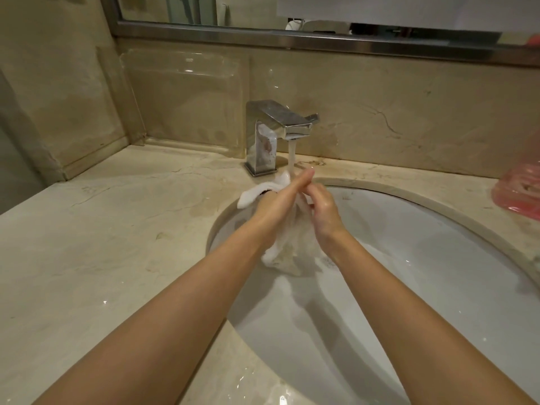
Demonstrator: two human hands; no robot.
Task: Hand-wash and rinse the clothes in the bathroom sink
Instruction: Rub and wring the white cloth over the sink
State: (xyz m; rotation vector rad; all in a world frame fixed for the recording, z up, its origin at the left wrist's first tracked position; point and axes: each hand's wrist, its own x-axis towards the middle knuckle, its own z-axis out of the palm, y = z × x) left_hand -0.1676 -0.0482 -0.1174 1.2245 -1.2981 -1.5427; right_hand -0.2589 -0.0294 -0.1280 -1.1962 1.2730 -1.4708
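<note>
A wet white garment [285, 252] hangs between my hands over the white oval sink [409, 258]. One end of it sticks out to the left over the sink's rim, the rest dangles into the basin. My left hand [280, 200] has its fingers stretched out straight and pressed flat against the cloth. My right hand [323, 210] curls round the cloth from the other side. Water runs from the square chrome faucet [277, 127] onto the cloth just above my fingertips.
A beige marble counter [117, 244] surrounds the sink, wet near the rim. A clear plastic holder [187, 97] stands against the back wall at left. A pink plastic object [520, 185] sits at the right edge. A mirror [292, 13] hangs above.
</note>
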